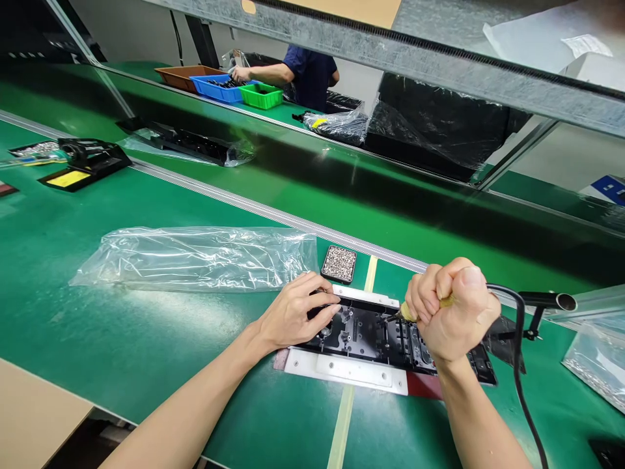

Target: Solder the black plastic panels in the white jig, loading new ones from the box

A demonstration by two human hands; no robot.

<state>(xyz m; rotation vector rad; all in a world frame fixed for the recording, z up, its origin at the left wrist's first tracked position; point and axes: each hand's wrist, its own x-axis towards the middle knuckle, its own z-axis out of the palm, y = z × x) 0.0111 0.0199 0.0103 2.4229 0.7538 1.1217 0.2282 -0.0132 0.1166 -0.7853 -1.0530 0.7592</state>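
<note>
A black plastic part [364, 335] lies in a white fixture [342, 371] on the green mat in front of me. My left hand [295, 312] rests on the part's left end, fingers spread and pressing it down. My right hand [454, 309] is a fist around a yellow-handled corded tool [407, 312], whose tip touches the part near its middle. The tool's black cable [517, 365] runs off to the lower right. A small tray of tiny screws [339, 264] sits just behind the fixture.
A clear plastic bag [195, 257] lies to the left. A black tool stand with a yellow sponge [83, 163] sits far left. Across the green conveyor [303, 176] a person reaches into blue [217, 88] and green bins [261, 96]. More bags lie at right.
</note>
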